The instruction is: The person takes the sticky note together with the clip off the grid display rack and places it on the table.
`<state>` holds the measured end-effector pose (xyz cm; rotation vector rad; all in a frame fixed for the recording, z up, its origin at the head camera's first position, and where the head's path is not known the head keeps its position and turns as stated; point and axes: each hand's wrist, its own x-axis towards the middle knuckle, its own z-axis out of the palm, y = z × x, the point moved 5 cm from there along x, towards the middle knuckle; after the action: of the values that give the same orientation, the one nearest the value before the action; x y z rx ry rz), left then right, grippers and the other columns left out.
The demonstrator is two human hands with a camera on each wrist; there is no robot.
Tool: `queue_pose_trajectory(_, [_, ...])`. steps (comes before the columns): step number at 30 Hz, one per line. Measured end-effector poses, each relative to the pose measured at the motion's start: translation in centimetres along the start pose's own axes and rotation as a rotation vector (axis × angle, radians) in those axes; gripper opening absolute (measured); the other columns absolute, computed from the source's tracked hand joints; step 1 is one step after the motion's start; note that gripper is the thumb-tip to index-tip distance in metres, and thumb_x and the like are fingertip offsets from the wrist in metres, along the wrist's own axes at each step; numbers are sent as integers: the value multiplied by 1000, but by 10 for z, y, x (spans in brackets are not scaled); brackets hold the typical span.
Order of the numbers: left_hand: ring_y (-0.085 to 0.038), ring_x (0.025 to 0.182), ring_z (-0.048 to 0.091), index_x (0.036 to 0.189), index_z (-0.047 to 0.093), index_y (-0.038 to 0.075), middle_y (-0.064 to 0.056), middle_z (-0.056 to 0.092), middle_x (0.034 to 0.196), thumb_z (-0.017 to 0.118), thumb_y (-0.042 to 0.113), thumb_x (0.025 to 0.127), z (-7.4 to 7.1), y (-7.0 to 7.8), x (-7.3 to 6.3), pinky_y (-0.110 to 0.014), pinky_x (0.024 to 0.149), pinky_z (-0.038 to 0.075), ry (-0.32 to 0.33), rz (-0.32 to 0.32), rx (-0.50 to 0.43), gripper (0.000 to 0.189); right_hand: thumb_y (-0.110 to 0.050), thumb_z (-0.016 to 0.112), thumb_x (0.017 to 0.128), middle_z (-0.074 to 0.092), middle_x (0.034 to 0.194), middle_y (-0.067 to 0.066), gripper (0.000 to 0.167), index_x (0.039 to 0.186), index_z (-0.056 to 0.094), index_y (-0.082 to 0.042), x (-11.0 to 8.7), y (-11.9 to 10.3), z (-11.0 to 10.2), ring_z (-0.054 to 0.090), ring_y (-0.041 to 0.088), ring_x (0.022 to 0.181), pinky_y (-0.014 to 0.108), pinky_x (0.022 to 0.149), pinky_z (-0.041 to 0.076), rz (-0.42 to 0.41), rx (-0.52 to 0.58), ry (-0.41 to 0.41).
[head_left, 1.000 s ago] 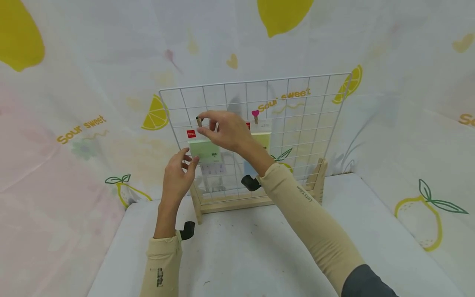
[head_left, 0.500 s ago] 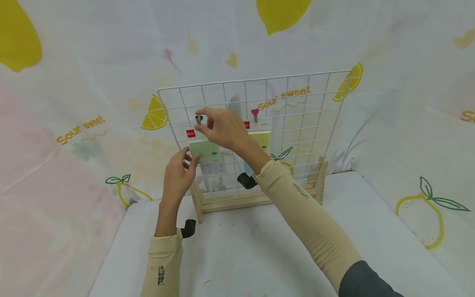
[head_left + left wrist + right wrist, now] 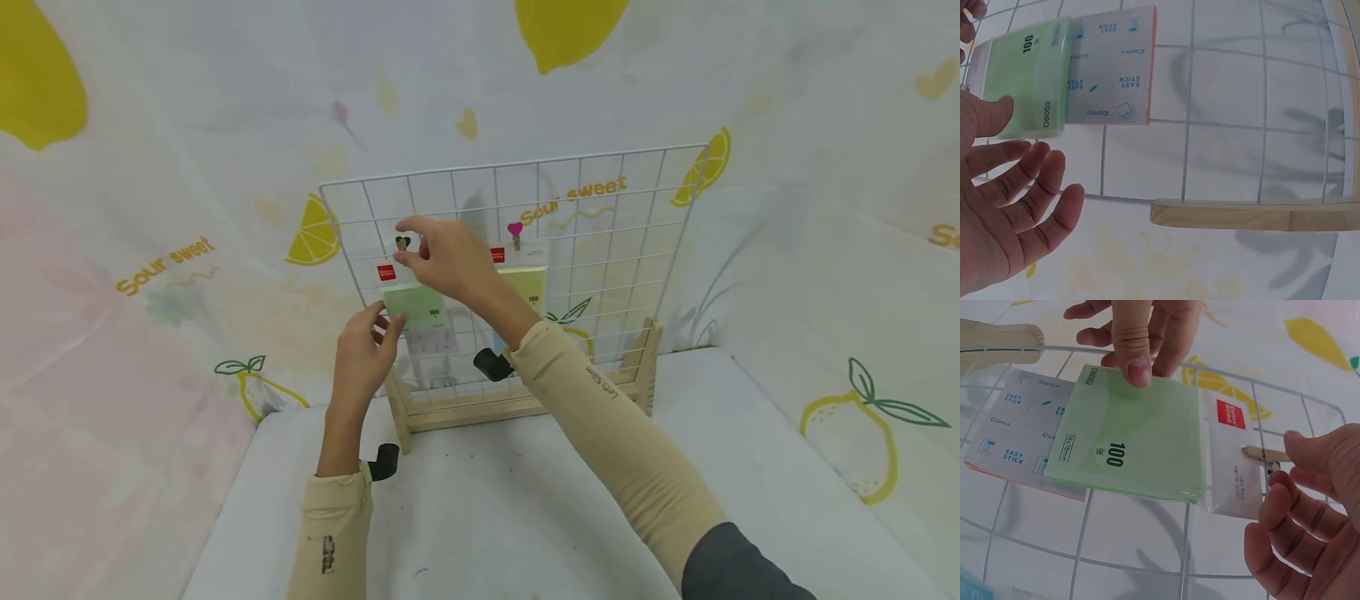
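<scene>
Green pad (image 3: 422,306) pinched in our left grip (image 3: 364,354), we see our right grip (image 3: 457,262) above it, parted around a clip (image 3: 402,243).

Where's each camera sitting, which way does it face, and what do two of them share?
Head: worn on the head, looks forward and down at the wire grid; left hand, right hand and sleeves show.
Left wrist: worn on that wrist, looks at the green notepad against the grid; shows the left hand and right fingertips.
Right wrist: worn on that wrist, looks at the notepad and clip; shows both hands.
Both wrist views share the notepad's front.
</scene>
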<state>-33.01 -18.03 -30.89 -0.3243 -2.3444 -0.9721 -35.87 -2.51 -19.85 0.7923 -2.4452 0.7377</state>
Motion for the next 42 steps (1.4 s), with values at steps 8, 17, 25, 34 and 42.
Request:
queue_pose_trajectory(8, [-30, 79, 58, 127, 60, 0, -17, 61, 94, 64, 22, 98, 0, -1, -1, -42, 69, 46, 14, 0, -10, 37, -37, 64, 97, 65, 81, -4, 41, 134, 61, -20, 4, -5, 1, 56, 12, 66, 24, 50, 39, 69, -21, -44])
queue_pose_trajectory(17, [-32, 78, 59, 126, 62, 0, -18, 61, 94, 65, 20, 97, -1, 2, 3, -41, 71, 48, 18, 5, -44, 35, -43, 61, 97, 70, 111, -3, 44, 134, 60, -21, 5, -7, 1, 53, 15, 64, 26, 47, 35, 143, -121, -73])
queue_pose_trajectory(25, [-32, 83, 60, 126, 62, 0, -18, 60, 96, 65, 19, 98, 0, 0, 2, -42, 74, 49, 11, -17, -66, 34, -44, 61, 97, 69, 95, -5, 35, 124, 66, -22, 7, -8, 1, 47, 14, 60, 25, 46, 32, 154, -159, -73])
queue_pose_trajectory(34, [-32, 86, 62, 121, 64, 2, -17, 61, 98, 66, 18, 97, 2, -2, 2, -43, 76, 51, 6, -29, -96, 29, -41, 60, 98, 69, 103, -8, 27, 116, 68, -23, 10, -10, 2, 54, 13, 71, 26, 52, 39, 151, -175, -76])
queue_pose_trajectory(42, [-33, 88, 61, 117, 64, 0, -18, 61, 101, 68, 12, 95, 2, -4, 2, -41, 79, 50, 20, -41, -154, 25, -40, 62, 97, 69, 98, -9, 25, 115, 70, -25, 10, -8, 4, 56, 11, 72, 25, 52, 40, 143, -139, -61])
